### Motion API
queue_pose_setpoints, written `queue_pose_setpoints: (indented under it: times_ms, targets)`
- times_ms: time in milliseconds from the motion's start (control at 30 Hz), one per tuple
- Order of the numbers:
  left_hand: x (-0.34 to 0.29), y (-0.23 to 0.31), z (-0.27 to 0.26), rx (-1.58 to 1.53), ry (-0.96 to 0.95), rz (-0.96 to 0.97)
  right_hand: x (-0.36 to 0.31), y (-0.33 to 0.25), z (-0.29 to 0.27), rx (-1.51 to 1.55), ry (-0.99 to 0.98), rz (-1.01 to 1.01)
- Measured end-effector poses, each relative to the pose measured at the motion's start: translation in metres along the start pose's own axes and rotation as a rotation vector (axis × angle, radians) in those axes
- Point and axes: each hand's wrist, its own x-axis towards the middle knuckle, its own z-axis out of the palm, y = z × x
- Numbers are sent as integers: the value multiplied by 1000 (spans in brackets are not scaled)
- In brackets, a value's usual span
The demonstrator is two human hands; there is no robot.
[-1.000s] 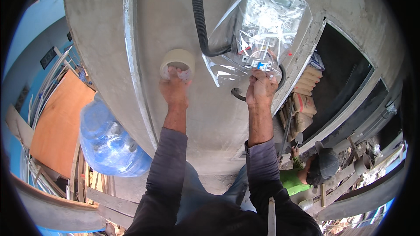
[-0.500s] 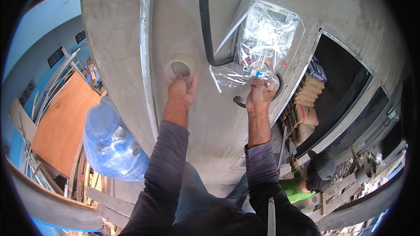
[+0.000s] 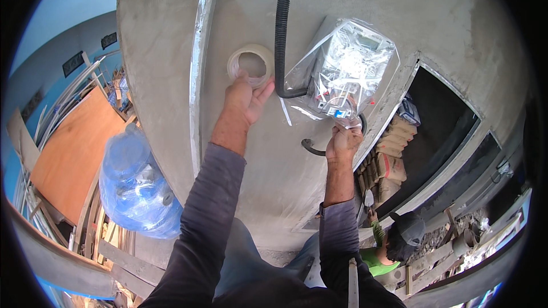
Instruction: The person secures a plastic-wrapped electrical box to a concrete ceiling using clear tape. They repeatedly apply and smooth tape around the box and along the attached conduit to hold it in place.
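My left hand grips a roll of tape, a pale wide ring, by its lower rim in front of the grey wall. To its right, an electric meter is fixed on the wall, wrapped in shiny clear plastic film with white strips across it. My right hand is closed in a pinch on the film gathered under the meter's lower end, just below a small blue part. The fingertips there are partly hidden. A black corrugated conduit comes down between the tape and the meter and bends toward the meter's side.
A metal edge strip runs down the wall at left. Beyond it are a blue plastic-wrapped bundle, an orange board and timber. At right, a framed opening shows stacked sacks. A person in green holds a trowel below.
My left hand has risen with the tape roll, higher beside the conduit. My right hand stays at the film under the meter. The whole view has shifted slightly, with the meter lower in it.
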Motion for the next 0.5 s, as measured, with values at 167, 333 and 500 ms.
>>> queue_pose_setpoints:
  times_ms: [167, 333, 500]
  targets:
    - [5, 15, 13, 295, 31, -68, -38, -47, 4, -693, -209, 242]
    - [5, 26, 19, 406, -32, -65, -63, -148, 59, -1066, -742, -292]
    - [8, 21, 22, 391, 37, -67, 17, -151, 197, -1409, -948, -1042]
